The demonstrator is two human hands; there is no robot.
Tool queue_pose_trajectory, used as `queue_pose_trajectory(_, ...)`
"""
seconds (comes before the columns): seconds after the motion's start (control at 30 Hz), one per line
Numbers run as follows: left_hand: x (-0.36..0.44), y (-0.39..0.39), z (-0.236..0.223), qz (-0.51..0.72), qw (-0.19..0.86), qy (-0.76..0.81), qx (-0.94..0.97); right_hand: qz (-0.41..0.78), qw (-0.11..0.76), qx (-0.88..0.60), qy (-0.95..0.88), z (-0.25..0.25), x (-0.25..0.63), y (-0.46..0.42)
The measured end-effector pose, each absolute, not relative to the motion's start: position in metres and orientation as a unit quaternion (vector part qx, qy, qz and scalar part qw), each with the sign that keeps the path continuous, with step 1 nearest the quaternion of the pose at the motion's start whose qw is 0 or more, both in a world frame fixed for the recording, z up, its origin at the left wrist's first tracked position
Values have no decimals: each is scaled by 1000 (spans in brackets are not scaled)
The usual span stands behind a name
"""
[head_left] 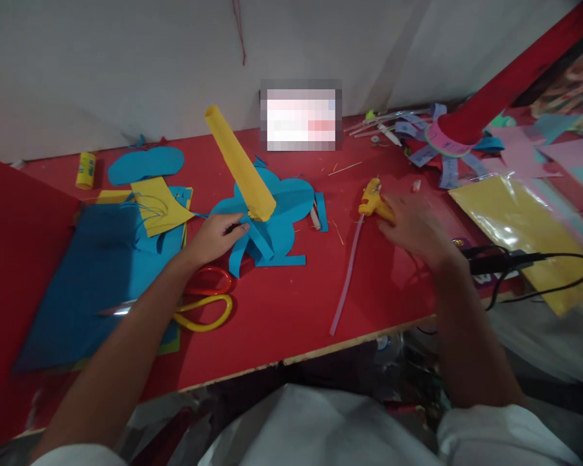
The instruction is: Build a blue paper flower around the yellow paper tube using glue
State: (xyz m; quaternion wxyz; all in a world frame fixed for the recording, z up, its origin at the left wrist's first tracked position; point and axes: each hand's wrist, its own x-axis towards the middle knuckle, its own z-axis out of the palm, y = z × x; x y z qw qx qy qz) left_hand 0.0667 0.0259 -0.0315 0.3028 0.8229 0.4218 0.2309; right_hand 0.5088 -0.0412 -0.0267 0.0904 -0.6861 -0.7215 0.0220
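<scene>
My left hand [217, 238] is closed, its fingertips pinching a blue paper strip [238, 257] by the base of a rolled yellow paper tube [240, 165]. The tube leans up and left over a blue flower-shaped paper cutout [291, 197] on the table. On the right, my right hand [411, 226] is at the handle of a yellow hot glue gun [370, 197], fingers closed about its end and slightly blurred. A long translucent glue stick [347, 278] extends from the gun toward the table's front edge.
Scissors [214, 314] with red and yellow handles lie under my left forearm, on blue sheets [78, 272]. A glue stick tube [85, 170] stands at the left. A black cable [539, 259] and a yellow packet [525, 226] lie right. A red post [515, 84] slants at the back right.
</scene>
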Motion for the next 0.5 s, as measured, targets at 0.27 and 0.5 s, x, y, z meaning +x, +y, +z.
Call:
queue_pose_trajectory(0.27, 69, 25, -31, 211, 283, 428, 832, 35, 96, -782, -615, -27, 477, -34)
queue_pose_trajectory(0.5, 69, 25, -30, 206, 278, 425, 836, 64, 315, -722, -613, -28, 469, -33)
